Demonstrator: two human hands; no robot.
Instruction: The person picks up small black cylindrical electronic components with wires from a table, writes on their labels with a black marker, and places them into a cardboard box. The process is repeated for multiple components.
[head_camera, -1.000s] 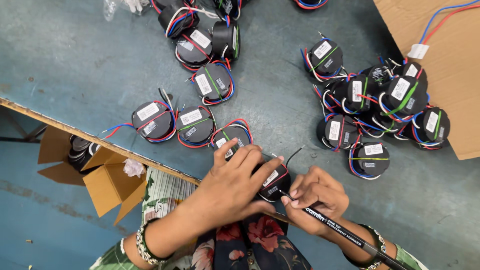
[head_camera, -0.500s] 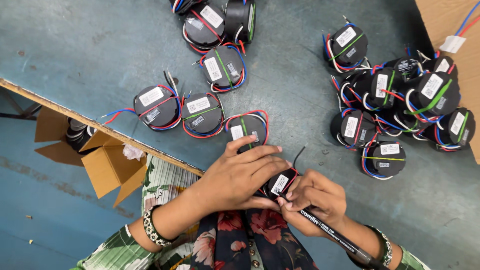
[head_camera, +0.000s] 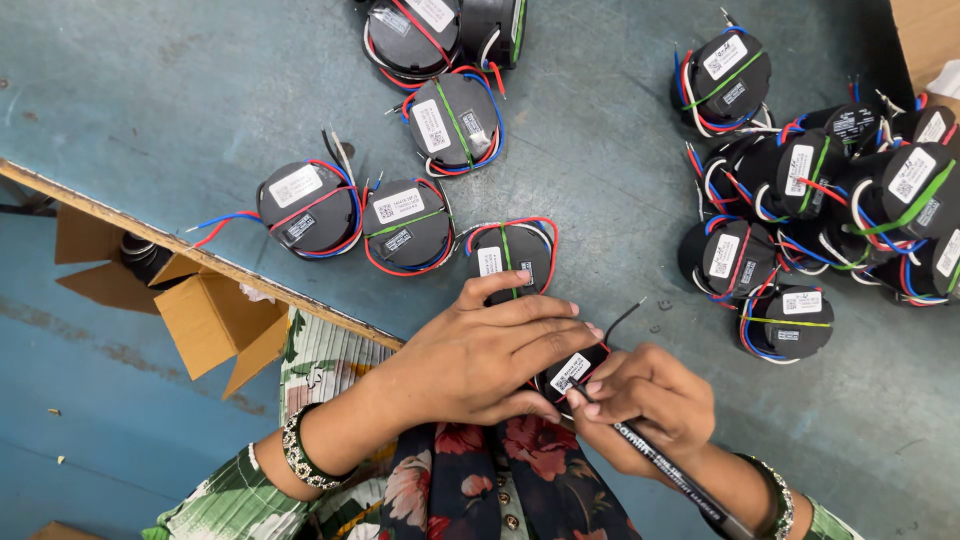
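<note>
Head view, looking down on a blue-grey bench (head_camera: 180, 90).

Left hand (head_camera: 480, 355) is lying palm-down over a black round wound coil unit (head_camera: 572, 372) at lower centre of the frame, fingers spread and pressing on it; grip clamped on the unit from above. The unit is mostly covered; only a white label and a black lead sticking up to the right are showing.

Right hand (head_camera: 640, 400) is holding a black marker pen (head_camera: 665, 470), fingers closed together around its barrel, tip resting at the label of the covered unit. The pen body is running down toward the lower right of the frame.

Count of other coil units, each black with white label and red, blue, green or white wires:
- Left group, five visible: two at top centre (head_camera: 412, 30), one below them (head_camera: 455, 122), two side by side at centre left (head_camera: 305, 205).
- One more (head_camera: 512, 252) just above the left hand's fingertips.
- Right cluster (head_camera: 830, 210): about nine, packed touching and overlapping; exact count cannot be told.

Surroundings: open cardboard box (head_camera: 215, 320) on the floor below the bench edge at lower left; cardboard corner (head_camera: 925, 35) at upper right. Both wrists are wearing bangles; floral sleeves at the bottom.
</note>
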